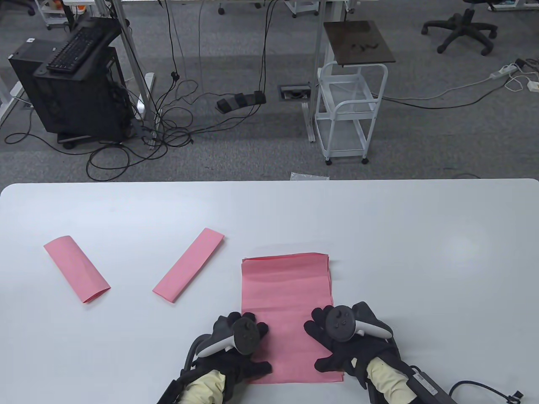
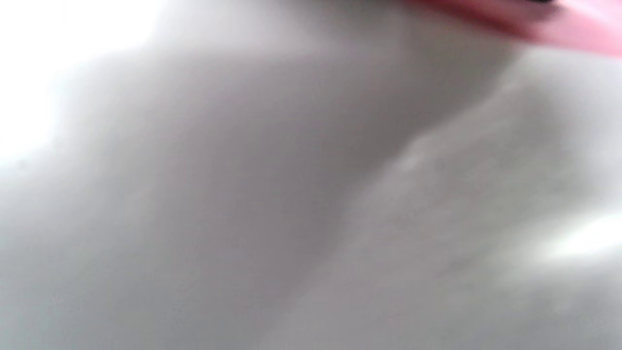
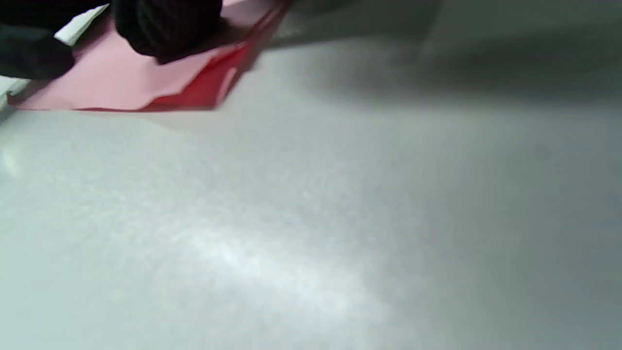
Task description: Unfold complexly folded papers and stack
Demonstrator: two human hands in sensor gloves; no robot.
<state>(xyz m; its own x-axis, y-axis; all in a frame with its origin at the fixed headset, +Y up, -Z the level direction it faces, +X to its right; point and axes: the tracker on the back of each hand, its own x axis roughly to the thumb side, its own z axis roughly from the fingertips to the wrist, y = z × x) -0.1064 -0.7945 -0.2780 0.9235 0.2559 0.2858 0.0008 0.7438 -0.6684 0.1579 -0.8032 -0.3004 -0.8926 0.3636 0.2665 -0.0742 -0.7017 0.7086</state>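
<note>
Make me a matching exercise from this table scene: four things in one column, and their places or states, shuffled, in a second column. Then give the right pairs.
Things
1. unfolded pink stack
2. leftmost folded pink paper
3. middle folded pink paper
4. right hand

Places or states
A. lies folded, nearest the table's left end
B. rests on the right edge of the flat sheets
C. lies flat and open between both hands
D. lies folded, between the other folded strip and the open sheets

Pairs: 1-C, 2-A, 3-D, 4-B
</note>
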